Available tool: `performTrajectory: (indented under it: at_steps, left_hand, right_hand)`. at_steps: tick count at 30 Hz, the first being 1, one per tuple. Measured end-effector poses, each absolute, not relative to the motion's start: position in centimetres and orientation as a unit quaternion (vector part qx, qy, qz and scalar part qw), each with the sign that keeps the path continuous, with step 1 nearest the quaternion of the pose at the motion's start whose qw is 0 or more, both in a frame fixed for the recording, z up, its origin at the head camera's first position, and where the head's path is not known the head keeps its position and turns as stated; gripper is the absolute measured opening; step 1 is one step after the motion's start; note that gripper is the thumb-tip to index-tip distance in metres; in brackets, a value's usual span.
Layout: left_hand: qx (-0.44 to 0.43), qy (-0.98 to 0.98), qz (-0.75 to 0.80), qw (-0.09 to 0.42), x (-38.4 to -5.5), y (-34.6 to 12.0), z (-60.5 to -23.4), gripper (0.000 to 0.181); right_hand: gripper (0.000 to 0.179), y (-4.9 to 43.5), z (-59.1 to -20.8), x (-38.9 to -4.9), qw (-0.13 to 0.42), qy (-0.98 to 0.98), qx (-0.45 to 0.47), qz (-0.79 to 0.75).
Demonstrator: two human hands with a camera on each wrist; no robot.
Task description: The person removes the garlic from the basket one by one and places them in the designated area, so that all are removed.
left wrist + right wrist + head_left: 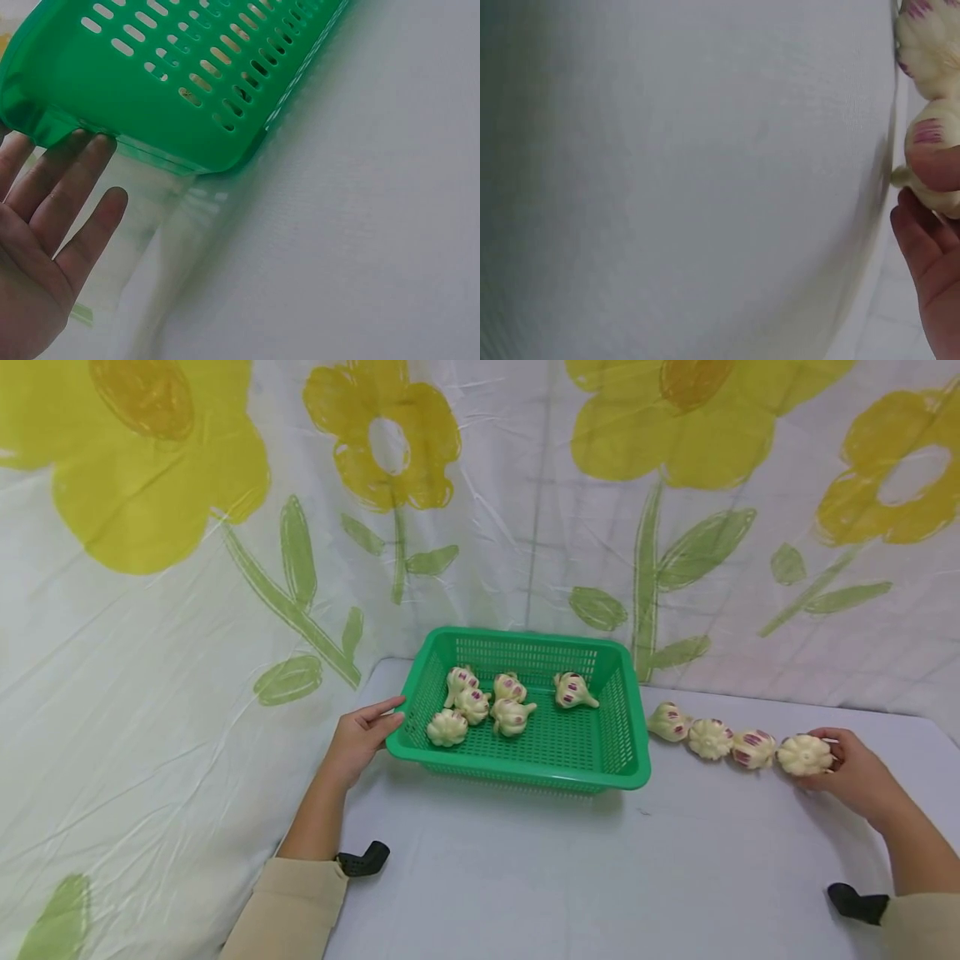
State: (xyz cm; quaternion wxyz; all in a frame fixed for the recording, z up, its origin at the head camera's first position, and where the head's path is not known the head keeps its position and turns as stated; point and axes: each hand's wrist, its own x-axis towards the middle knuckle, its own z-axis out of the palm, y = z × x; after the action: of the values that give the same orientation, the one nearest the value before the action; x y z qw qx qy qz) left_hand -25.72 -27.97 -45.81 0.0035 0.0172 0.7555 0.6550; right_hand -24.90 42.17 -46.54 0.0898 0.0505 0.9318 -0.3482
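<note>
A green plastic basket (517,774) stands on the table with several garlic bulbs inside, most grouped toward its left half. My left hand (362,743) holds the rim at the basket's left end; in the left wrist view its fingers (56,187) reach the rim from below, and the thumb is hidden there. Outside the basket, on the right, a row of garlic bulbs (710,739) with purple streaks runs across the table. My right hand (855,777) grips the garlic bulb (805,755) at the row's right end, thumb and fingers around its side.
The white table (570,877) extends in front of the basket. Behind it hangs a white cloth (495,568) with yellow flowers. A black wrist device (365,860) sits at the left sleeve, and another black device (857,904) at the right.
</note>
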Motion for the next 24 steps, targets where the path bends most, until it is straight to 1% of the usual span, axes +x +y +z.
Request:
performTrajectory:
  at_steps: [9, 15, 24]
  left_hand:
    - [0.019, 0.756, 0.654, 0.006, -25.68, -27.98, -45.95, 0.051]
    - [0.018, 0.755, 0.656, 0.008, -25.66, -27.91, -46.02, 0.051]
    - [0.019, 0.751, 0.66, 0.011, -25.6, -27.91, -46.26, 0.052]
  right_hand:
    - [0.088, 41.79, -46.73, -24.83, 0.092, 0.939, 0.026, -0.331]
    - [0.083, 41.77, -46.89, -24.5, 0.105, 0.941, 0.018, -0.322]
    - [0.096, 41.87, -46.89, -24.45, 0.136, 0.939, 0.033, -0.315]
